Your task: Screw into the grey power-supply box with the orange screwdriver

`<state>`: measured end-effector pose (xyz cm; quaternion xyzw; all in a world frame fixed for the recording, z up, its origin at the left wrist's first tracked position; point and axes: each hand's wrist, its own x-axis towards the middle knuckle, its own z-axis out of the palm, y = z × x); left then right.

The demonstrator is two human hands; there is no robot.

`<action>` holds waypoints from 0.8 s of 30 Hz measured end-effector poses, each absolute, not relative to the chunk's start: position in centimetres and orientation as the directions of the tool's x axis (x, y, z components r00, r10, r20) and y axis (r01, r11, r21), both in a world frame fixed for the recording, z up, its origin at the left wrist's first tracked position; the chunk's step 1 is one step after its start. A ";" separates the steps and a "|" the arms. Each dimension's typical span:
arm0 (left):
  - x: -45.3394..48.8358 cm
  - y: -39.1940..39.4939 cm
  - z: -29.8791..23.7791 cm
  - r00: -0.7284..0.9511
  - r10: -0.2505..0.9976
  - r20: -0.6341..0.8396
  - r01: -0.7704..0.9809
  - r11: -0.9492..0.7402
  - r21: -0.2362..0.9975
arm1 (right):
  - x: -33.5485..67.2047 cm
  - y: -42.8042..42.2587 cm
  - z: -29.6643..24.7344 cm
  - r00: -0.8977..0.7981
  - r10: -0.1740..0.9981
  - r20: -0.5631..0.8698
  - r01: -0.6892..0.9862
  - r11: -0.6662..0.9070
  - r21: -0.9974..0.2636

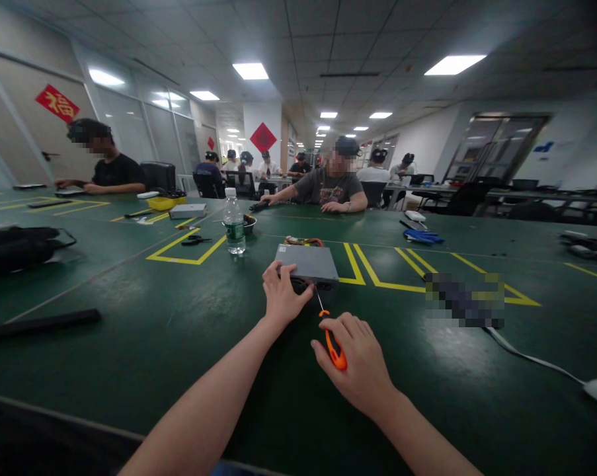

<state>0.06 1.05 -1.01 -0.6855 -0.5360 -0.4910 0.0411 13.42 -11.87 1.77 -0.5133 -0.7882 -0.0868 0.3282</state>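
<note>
A grey metal computer power supply (308,263) lies on the green table in front of me, its bundle of coloured wires (303,242) at the far side. My left hand (281,295) grips its near left corner, fingers on the top and side, thumb at the front face. In my right hand (355,350) is a screwdriver (336,349) with an orange and black handle, held loosely between thumb and fingers. Its thin shaft points up and away, with the tip at the power supply's front face. Whether the tip sits in a screw is too small to tell.
A water bottle (235,225) stands beyond my left hand, by a bowl (249,223). Scissors (196,240), a black bar (43,324), blue gloves (423,237) and a blurred dark object (461,301) with a white cable lie around. A person (332,185) sits opposite.
</note>
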 end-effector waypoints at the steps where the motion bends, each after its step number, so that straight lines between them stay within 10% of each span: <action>1: 0.1 1.1 -1.0 -0.057 0.696 0.715 0.776 -0.420 0.471 | 13.5 -11.8 1.7 -0.226 0.752 0.619 0.868 0.444 -0.222; 24: 0.1 0.9 -1.0 -0.064 0.698 0.714 0.768 -0.422 0.482 | 13.6 -12.1 1.9 -0.297 0.721 0.626 0.859 0.488 -0.155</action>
